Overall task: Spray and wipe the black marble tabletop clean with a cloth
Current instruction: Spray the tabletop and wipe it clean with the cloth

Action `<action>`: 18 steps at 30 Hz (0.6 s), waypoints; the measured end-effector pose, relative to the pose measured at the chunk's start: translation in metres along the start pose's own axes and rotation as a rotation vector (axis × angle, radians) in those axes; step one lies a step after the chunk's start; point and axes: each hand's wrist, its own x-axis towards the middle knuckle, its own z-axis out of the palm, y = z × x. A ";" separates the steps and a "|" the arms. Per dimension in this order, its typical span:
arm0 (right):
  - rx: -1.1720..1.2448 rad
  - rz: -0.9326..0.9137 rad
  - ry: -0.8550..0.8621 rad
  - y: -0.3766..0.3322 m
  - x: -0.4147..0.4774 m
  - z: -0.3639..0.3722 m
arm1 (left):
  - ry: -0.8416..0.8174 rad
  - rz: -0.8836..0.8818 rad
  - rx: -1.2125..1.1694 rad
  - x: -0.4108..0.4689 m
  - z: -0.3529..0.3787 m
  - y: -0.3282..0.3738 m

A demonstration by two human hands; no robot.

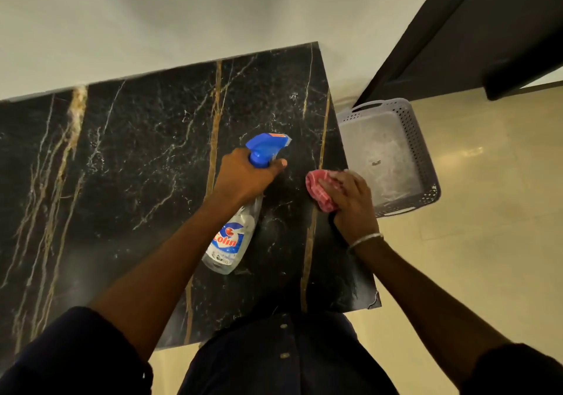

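The black marble tabletop (137, 157) with gold and white veins fills the left and middle of the view. My left hand (243, 175) grips the neck of a clear spray bottle (234, 239) with a blue trigger head, held above the tabletop with its nozzle pointing to the far right. My right hand (350, 199) is closed on a bunched pink cloth (320, 190) near the tabletop's right edge. Whether the cloth touches the marble I cannot tell.
A grey perforated plastic basket (420, 151) stands on the beige floor (487, 227) just right of the table. A white wall (152, 29) runs along the table's far edge. A dark door or panel (472, 35) stands at the upper right.
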 end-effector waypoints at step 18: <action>-0.246 0.088 -0.024 0.006 0.302 0.021 | 0.119 0.009 -0.021 0.071 -0.056 -0.004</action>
